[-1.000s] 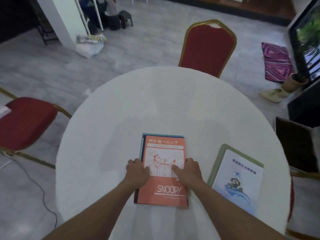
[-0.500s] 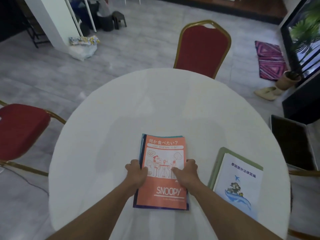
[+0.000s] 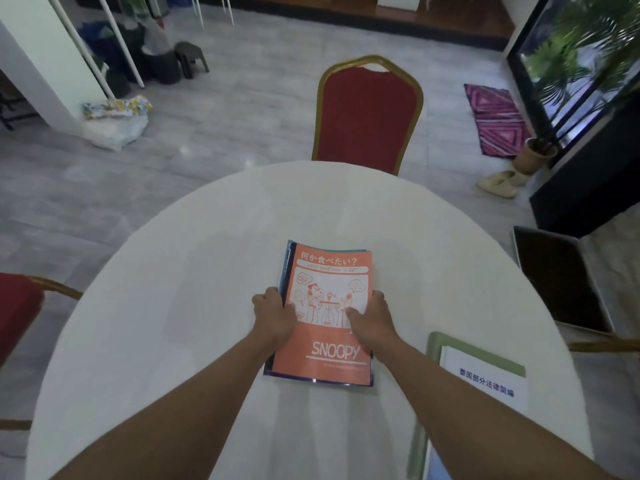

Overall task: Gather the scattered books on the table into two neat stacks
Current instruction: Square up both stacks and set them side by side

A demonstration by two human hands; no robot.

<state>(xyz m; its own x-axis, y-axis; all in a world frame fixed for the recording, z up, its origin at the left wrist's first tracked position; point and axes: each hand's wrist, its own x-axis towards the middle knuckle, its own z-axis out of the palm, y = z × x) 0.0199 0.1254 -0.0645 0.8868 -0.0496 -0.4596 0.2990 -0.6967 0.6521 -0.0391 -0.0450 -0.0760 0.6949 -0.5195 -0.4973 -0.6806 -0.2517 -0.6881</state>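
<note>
A stack of books topped by an orange Snoopy book (image 3: 329,268) lies in the middle of the round white table (image 3: 173,306); blue book edges show beneath it. My left hand (image 3: 273,315) grips the stack's left edge and my right hand (image 3: 369,318) grips its right edge, thumbs on the cover. A second stack (image 3: 481,375), a white book on a green one, lies at the right near the table's front edge, partly behind my right forearm.
A red chair with a gold frame (image 3: 367,112) stands at the table's far side, another red chair (image 3: 17,313) at the left. A dark chair seat (image 3: 561,278) is at the right. Bags and a pink mat lie on the grey floor.
Both hands stay on the sides of the Snoopy stack, which shifted slightly on the table. The camera tilted and moved so the second stack slides toward the lower right of the view.
</note>
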